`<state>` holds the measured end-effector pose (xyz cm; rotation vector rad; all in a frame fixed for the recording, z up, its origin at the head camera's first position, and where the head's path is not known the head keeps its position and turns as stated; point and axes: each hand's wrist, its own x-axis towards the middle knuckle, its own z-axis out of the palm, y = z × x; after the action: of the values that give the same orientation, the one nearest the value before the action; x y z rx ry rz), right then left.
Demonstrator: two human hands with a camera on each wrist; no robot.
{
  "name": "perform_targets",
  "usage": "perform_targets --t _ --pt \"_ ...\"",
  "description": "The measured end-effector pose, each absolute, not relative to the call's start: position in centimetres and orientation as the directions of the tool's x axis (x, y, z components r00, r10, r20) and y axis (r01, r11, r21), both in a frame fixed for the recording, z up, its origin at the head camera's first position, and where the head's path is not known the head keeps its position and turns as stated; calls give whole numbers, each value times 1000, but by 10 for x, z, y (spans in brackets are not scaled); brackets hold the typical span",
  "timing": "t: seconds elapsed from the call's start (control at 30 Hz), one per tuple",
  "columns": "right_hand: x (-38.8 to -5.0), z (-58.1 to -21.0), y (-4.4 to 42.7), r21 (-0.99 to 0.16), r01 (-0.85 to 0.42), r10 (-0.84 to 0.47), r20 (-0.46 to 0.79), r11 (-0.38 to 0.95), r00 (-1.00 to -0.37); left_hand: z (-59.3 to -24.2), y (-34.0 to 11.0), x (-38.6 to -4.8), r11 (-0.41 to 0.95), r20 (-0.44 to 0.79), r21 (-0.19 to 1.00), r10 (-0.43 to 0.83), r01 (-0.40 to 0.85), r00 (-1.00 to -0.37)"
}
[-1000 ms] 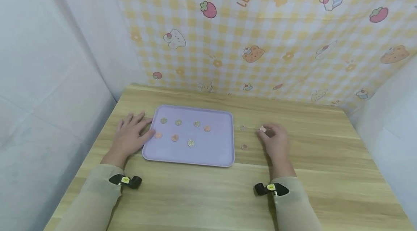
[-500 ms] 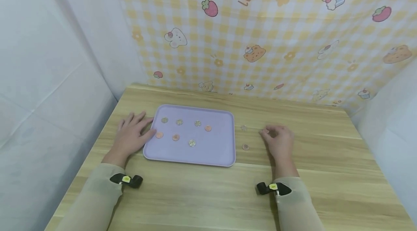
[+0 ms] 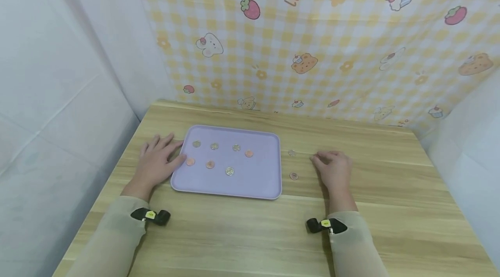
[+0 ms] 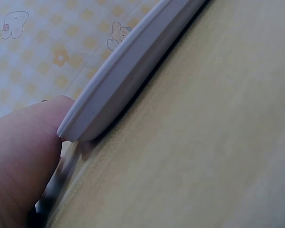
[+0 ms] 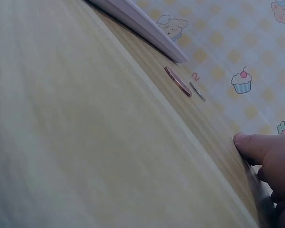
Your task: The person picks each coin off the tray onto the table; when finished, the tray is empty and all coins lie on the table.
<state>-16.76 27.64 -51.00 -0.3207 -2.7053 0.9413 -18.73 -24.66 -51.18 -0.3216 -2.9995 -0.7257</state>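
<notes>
A pale purple tray (image 3: 254,181) lies on the table, bearing several coins, some yellowish like this coin (image 3: 229,171) and some copper-coloured like this one (image 3: 210,164). My left hand (image 3: 156,162) rests at its left side with fingers spread, thumb (image 4: 42,123) over the rim and forefinger touching the edge. Off the tray's right side lie a silvery coin (image 3: 292,153) and a copper coin (image 3: 294,176). Right of those, my right hand (image 3: 333,168) is low at the table, thumb and forefinger pinching a coin mostly hidden by the fingertips. In the right wrist view the thumb (image 5: 249,142) is near the tabletop.
The wooden table (image 3: 218,233) extends to both sides and toward me. Behind it hangs a yellow checked cloth (image 3: 273,42) with cartoon prints. White sheets (image 3: 58,116) stand at the left and right. A small black camera is on each sleeve.
My right hand has shifted slightly right, and the coin in its fingertips, plainly seen a second ago, is now mostly covered. The left hand, the tray and the other coins stay put.
</notes>
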Motion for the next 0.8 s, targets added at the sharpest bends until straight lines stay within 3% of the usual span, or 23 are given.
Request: perform_targets --t 0.8 --pt "-169 -515 273 -603 94 287 232 792 -930 -510 -248 -189 865 85 452 202 219 -976"
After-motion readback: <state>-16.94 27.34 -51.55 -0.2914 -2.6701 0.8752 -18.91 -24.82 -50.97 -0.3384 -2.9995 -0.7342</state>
